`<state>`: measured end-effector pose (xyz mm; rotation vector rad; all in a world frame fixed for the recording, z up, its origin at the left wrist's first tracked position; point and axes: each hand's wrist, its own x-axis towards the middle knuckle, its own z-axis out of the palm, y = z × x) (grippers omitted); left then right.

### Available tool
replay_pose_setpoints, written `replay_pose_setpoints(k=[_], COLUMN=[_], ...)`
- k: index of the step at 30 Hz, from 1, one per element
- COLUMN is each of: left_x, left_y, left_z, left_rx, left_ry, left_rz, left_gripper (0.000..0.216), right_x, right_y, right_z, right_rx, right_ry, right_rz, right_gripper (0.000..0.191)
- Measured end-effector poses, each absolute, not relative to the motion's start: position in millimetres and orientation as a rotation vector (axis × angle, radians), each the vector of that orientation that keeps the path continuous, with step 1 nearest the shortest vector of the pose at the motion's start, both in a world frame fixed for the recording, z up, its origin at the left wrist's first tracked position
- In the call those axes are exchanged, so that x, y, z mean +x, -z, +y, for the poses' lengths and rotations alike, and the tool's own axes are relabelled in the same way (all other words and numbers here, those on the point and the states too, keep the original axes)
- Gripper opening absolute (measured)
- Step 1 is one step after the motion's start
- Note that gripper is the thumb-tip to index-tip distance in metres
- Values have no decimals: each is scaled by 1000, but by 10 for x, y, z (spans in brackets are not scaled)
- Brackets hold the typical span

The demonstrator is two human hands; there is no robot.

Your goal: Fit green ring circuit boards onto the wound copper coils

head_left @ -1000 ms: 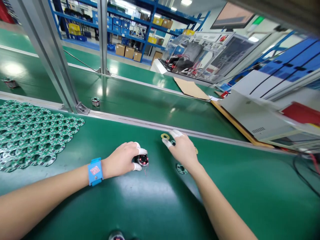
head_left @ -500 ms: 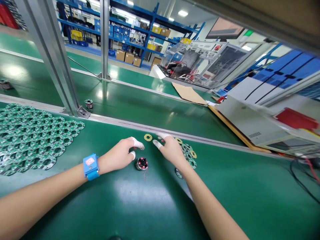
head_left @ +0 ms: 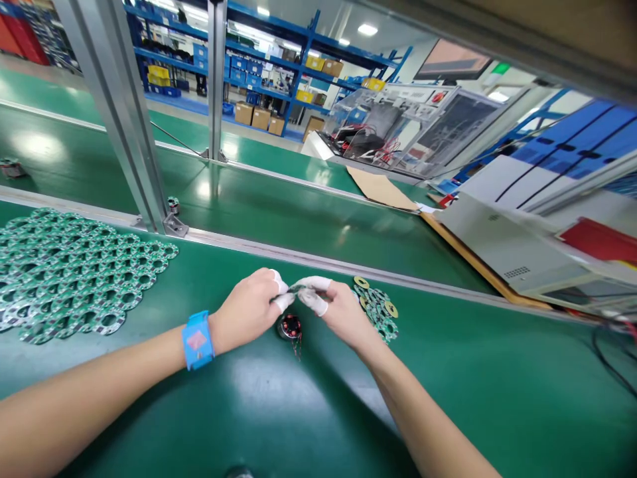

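Observation:
My left hand (head_left: 251, 309) and my right hand (head_left: 338, 312) meet above the green bench, both pinching a thin ring-shaped part (head_left: 297, 288) edge-on between white-capped fingertips. Just below them a small round motor stator (head_left: 290, 327) with red windings stands on the mat, untouched. A blue wrist strap (head_left: 198, 340) sits on my left wrist. A small pile of green and yellow rings (head_left: 379, 305) lies right of my right hand.
A large sheet of green ring-shaped circuit boards (head_left: 74, 279) covers the mat at left. A metal rail (head_left: 279, 251) and upright post (head_left: 124, 119) border the conveyor belt (head_left: 279, 206) behind. Another stator (head_left: 173, 204) stands by the post. White equipment boxes (head_left: 507, 232) sit at right.
My left hand let go of the stator and rose. My right hand picked the ring off the mat and brought it to the left hand. Both now pinch it together.

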<state>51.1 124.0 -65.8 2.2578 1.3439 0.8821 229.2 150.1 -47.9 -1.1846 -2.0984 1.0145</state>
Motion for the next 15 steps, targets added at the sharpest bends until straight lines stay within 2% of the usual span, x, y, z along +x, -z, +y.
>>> replay_pose_setpoints(k=[3,7,11,15], left_x=[556,621,670,666], left_y=[600,577,536,478], left_z=[1232,1186,1127,1100], left_rx=[1736,1364,1244,1437], left_ry=[-893,-852,-823,-721], left_rz=[1250,1077,1014,1012], left_gripper=[26,26,26,30], right_x=[2322,2371,2428,2537], right_y=[495,517,473,445], right_z=[1356,1220,1156,1151], right_rx=[-1280,-1260,-1213,-1071], right_ry=[-624,-311,-197,-180], right_rz=[-2082,-2175,-2285,-2342], right_gripper=[42,35,35,38])
